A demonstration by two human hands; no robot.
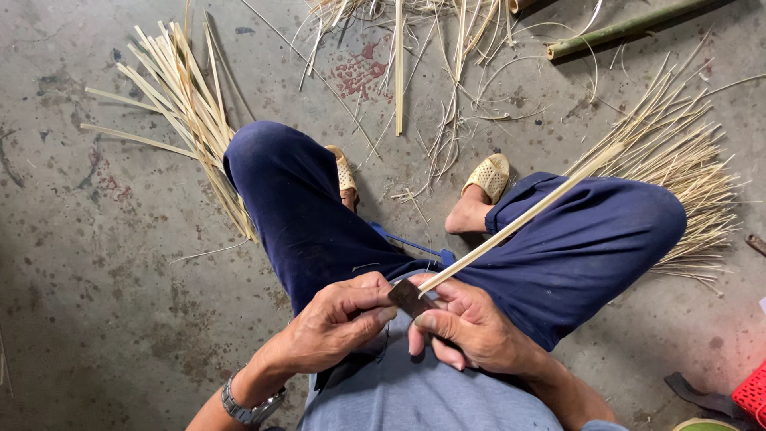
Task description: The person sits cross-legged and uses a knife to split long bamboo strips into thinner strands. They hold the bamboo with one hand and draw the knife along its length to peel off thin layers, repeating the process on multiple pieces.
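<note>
I sit low with my knees apart in dark blue trousers. My left hand [339, 319] is closed around a small dark knife blade [408, 297], its tip showing between both hands. My right hand [471, 323] grips the near end of a long pale bamboo strip [523, 215]. The strip slants up and to the right across my right thigh. The blade meets the strip's near end between my thumbs. A metal watch [243, 409] sits on my left wrist.
A bundle of wide bamboo strips [187, 104] lies on the concrete floor at left. A fan of thin slivers [678, 152] spreads at right. Loose shavings [447, 88] and a green bamboo pole [630, 25] lie ahead. A red crate [752, 393] is at lower right.
</note>
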